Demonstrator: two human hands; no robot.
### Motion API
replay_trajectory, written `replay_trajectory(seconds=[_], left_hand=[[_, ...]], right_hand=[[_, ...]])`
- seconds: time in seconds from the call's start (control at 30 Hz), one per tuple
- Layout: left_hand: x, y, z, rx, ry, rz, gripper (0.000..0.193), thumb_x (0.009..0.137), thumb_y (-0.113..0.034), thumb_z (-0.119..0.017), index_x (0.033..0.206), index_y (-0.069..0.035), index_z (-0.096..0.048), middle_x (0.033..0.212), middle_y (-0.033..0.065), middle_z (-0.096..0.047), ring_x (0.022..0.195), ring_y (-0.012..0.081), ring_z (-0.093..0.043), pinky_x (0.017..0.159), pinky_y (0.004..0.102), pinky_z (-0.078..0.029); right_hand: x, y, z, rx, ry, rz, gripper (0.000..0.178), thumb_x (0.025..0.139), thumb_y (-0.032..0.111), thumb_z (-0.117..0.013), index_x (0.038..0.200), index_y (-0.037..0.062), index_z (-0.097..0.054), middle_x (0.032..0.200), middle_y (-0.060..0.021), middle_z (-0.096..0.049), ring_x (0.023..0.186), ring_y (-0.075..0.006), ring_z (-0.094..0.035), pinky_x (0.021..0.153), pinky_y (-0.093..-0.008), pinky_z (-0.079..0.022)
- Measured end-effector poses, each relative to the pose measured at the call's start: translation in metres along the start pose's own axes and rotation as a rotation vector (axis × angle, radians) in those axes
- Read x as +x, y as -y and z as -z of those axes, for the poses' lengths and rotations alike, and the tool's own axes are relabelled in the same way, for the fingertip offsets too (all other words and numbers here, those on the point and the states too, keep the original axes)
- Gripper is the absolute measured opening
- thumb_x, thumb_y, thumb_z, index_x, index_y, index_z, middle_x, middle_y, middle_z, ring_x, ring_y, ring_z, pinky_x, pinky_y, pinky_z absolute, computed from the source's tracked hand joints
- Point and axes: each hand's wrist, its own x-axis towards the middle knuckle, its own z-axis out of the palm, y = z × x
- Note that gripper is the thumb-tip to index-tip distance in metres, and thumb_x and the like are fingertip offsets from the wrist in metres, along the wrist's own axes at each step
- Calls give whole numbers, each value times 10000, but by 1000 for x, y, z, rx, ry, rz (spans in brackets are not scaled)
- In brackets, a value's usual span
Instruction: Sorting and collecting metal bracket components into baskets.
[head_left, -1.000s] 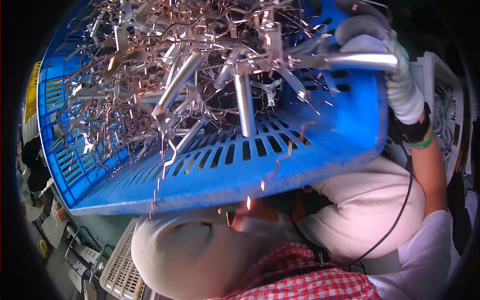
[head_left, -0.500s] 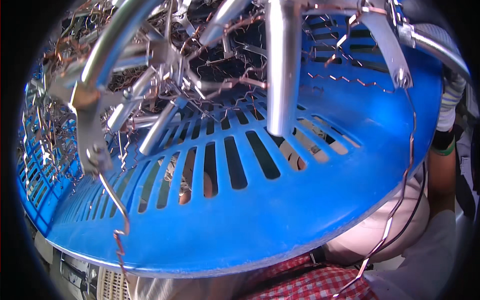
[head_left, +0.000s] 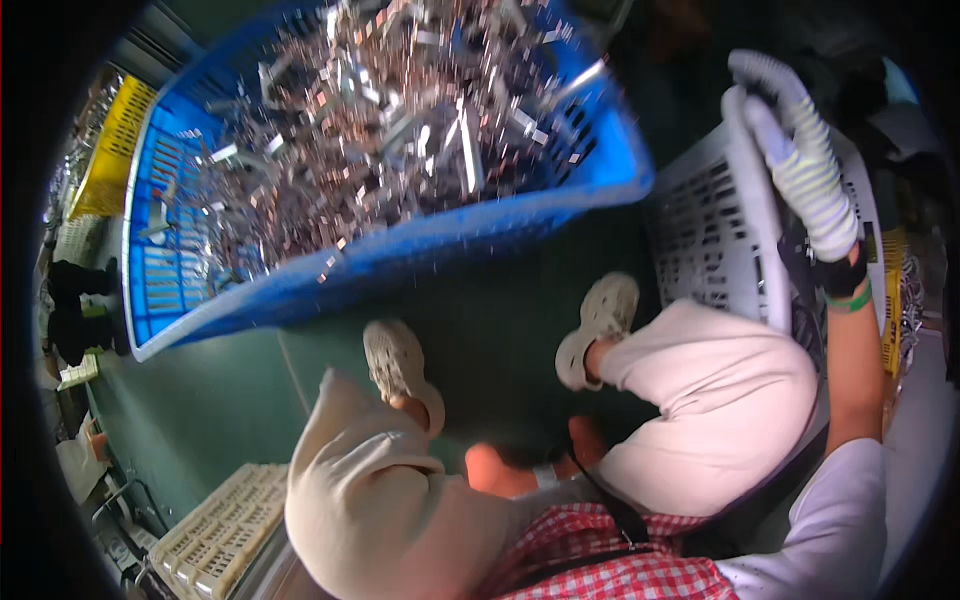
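My right hand [head_left: 805,165], in a striped knit glove, rests at the upper rim of a pale grey slotted basket [head_left: 765,240] on the right. Its fingers stretch forward, with a dark gap between them and the thumb; nothing shows held there. My left hand is out of view. Ahead of me a large blue slotted basket [head_left: 390,238] sits tilted, heaped with bent metal parts [head_left: 400,130], silvery tubes and coppery zigzag wires. These parts are smeared by motion.
My cream-clogged feet stand on the green floor [head_left: 200,420] before the blue basket. A cream slotted crate [head_left: 215,520] is at the lower left. Yellow bags or sheets [head_left: 112,150] stand at the far left, and another yellow item [head_left: 892,300] is beyond my right forearm.
The view has drawn back from the blue basket, which filled it before. My legs, the floor and the grey basket now show. My right hand appears farther left in the picture.
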Motion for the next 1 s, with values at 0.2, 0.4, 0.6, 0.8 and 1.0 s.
replay_trajectory(seconds=[0.2,0.4,0.6,0.8,1.0], left_hand=[[20,-56,27,-29,-139,-401,331,917,-76,-484,1244,-29,-491,1085,74,-570,918,138,-543,781,288,-470],[50,-170,22,57,-79,-912,452,855,46,-522,1295,-30,-452,1177,80,-549,1049,150,-523,934,287,-415],[144,-159,16,1087,-197,-1285,527,651,-59,-629,1167,-85,-526,1155,172,-537,1091,365,-485,943,408,-402],[184,-156,45,1111,-211,-1132,273,610,-125,-691,874,-96,-626,906,119,-609,875,326,-559,786,415,-436],[227,-166,46,1139,80,-1286,331,883,-170,-540,1172,-9,-552,1143,173,-604,1017,327,-573,908,378,-435]], right_hand=[[-14,67,112,245,99,-406,247,889,115,-544,1103,-7,-570,1046,-72,-599,964,-150,-569,848,-262,-436],[-3,107,35,2,454,129,407,811,334,-584,1068,19,-568,1057,-194,-578,1039,-363,-525,893,-433,-411],[0,107,-61,-115,621,163,301,766,315,-617,910,55,-575,862,-165,-623,818,-366,-605,787,-463,-432],[-4,124,-118,-183,378,11,155,741,190,-629,811,54,-602,725,-149,-635,698,-336,-637,691,-436,-484],[-18,137,-98,-200,321,-80,97,782,141,-590,812,52,-612,670,-126,-611,612,-282,-622,571,-416,-477]])
